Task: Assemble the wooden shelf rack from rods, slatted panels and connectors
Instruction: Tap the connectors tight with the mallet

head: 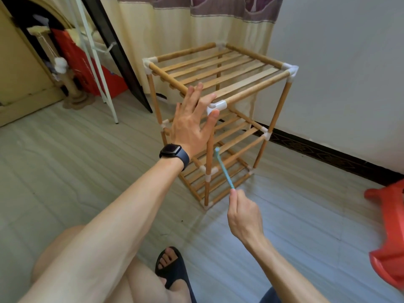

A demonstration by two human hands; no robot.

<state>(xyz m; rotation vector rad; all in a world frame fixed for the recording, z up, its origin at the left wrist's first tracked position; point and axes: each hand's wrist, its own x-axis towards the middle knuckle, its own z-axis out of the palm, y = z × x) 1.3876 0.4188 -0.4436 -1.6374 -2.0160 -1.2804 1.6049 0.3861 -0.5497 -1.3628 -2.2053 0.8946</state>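
The rack (218,71) stands upright on the floor (87,160), close to the floor's far edge under the wall, with three slatted tiers in place and white connectors at the corners.

The left hand (192,125) lies flat against the near top corner. Its grip is fully open, fingers straight and spread. The thumb touches the corner connector (217,106) and the fingertips reach the top rail. Judged purpose: to brace the frame so that it does not tip or shift while a joint is worked.

The right hand (244,215) has its grip closed on the lower end of a thin blue stick (225,169), which angles up toward the near upright, probably to tap or seat a joint.

The stick's tip is blurred, so the type of tool cannot be determined. Whether it touches the upright cannot be determined either. The left hand hides part of the near top rail. A red plastic item (387,226) is cut off at the right border.
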